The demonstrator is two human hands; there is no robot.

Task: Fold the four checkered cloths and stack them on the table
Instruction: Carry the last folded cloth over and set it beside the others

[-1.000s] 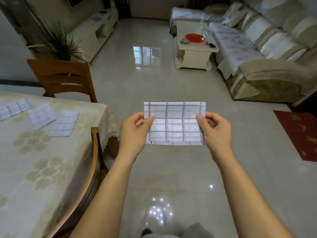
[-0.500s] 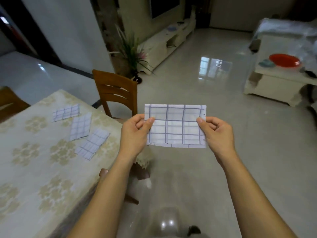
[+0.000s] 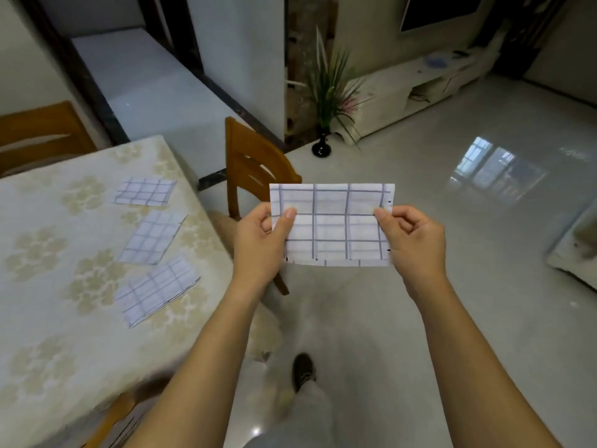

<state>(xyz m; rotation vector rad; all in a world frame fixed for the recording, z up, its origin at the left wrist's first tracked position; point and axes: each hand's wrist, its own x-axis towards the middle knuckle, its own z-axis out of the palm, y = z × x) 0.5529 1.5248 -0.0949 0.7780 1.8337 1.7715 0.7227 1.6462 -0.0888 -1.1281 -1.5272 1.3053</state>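
At the centre of the frame the held cloth (image 3: 332, 224), folded to a rectangle, was stretched flat in the air over the floor (image 3: 468, 221), to the right of the table (image 3: 48, 318). The left hand (image 3: 258, 244) pinched its left edge between thumb and curled fingers; the right hand (image 3: 413, 237) pinched the right edge likewise. On the table at left lay three folded cloths, unstacked, in a loose line: top cloth (image 3: 144, 191), middle cloth (image 3: 152, 237), bottom cloth (image 3: 158, 289). A chair (image 3: 255, 169) stood behind the held cloth.

white grid-checked matt cloth (image 3: 332, 224) | cream floral woven tablecloth on table (image 3: 64, 318), left of it | varnished brown wooden chair (image 3: 252, 163) behind | glossy pale tiled floor (image 3: 452, 286) beneath
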